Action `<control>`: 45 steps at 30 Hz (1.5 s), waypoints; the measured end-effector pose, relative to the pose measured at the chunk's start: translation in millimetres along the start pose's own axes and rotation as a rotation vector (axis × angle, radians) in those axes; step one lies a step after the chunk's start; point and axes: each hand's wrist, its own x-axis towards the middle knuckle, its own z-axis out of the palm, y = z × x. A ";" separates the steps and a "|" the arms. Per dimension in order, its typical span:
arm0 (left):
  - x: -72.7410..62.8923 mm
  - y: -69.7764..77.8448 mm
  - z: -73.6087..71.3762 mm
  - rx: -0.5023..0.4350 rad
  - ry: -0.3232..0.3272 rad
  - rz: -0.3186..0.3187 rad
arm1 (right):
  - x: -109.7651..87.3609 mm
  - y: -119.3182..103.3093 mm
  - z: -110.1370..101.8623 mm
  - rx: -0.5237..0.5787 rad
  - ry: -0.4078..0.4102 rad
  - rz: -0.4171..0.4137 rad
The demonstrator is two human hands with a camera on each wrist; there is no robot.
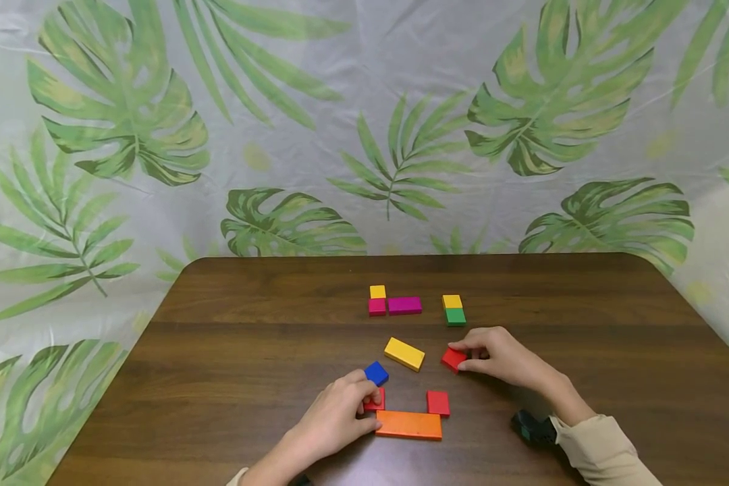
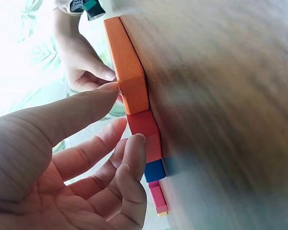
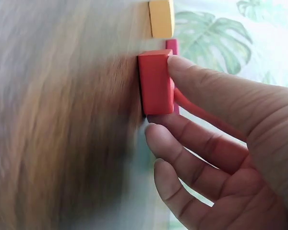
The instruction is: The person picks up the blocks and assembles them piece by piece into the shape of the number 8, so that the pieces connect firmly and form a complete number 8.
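In the head view my right hand [image 1: 504, 358] pinches a small red block [image 1: 453, 360] between thumb and fingers, right of a tilted yellow block [image 1: 404, 354]. The right wrist view shows that red block [image 3: 156, 86] standing at the tabletop. My left hand [image 1: 337, 415] has loosely bent fingers over another red block [image 1: 373, 406]. Its thumb touches the left end of a long orange block [image 1: 408, 425], its index finger touching the red block [image 2: 143, 123]. A third red block [image 1: 438, 403] sits against the orange block's far right side. A blue block [image 1: 376, 373] lies just beyond the left fingers.
Farther back lie a small yellow block [image 1: 378, 291], a pink block [image 1: 376, 307], a purple block [image 1: 404, 306], and a yellow block [image 1: 452, 302] touching a green one [image 1: 455, 316]. A leaf-patterned cloth [image 1: 413, 67] hangs behind the brown wooden table [image 1: 249, 337].
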 end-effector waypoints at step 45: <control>2.8 0.1 0.0 0.036 -0.004 -0.002 | 7.2 -30.3 24.4 0.065 0.004 -0.021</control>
